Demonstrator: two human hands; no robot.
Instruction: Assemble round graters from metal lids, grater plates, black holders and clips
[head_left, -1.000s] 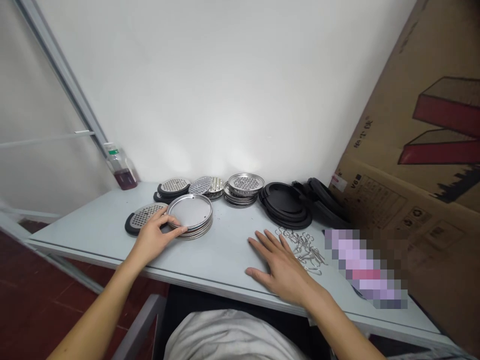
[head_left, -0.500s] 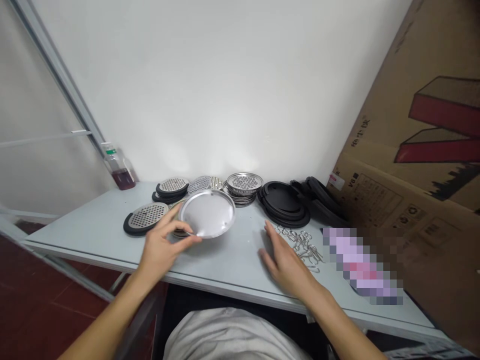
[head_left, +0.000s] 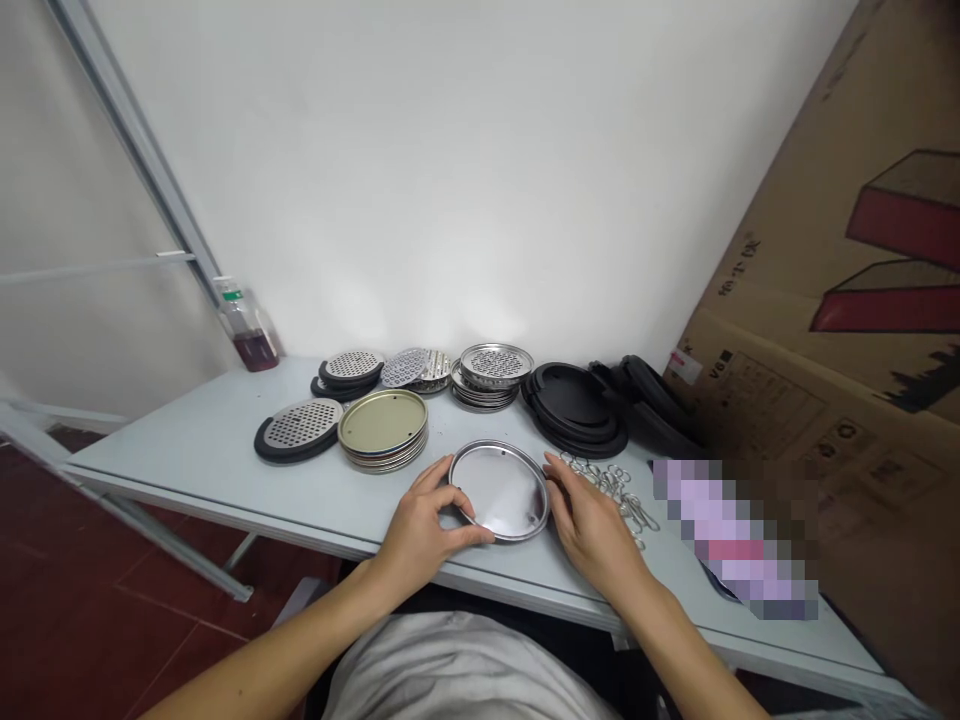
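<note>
A round silver metal disc [head_left: 501,490] lies flat near the front edge of the grey table [head_left: 202,450]. My left hand [head_left: 424,525] grips its left rim with thumb and fingers. On the disc's right rim rests my right hand [head_left: 596,525], fingers curved against it. Just behind and to the left stands the stack of similar discs [head_left: 383,430], its top one yellowish.
Perforated metal discs [head_left: 493,372] and black-rimmed ones [head_left: 298,430] sit further back. Black rubber rings [head_left: 574,405] are piled at the right, wire clips [head_left: 619,495] beside my right hand. A bottle [head_left: 247,330] stands at the wall. A large cardboard box [head_left: 847,330] fills the right.
My left hand lifted the top disc off the stack, carried it right and set it down at the table's front. My right hand moved in to the disc's right rim.
</note>
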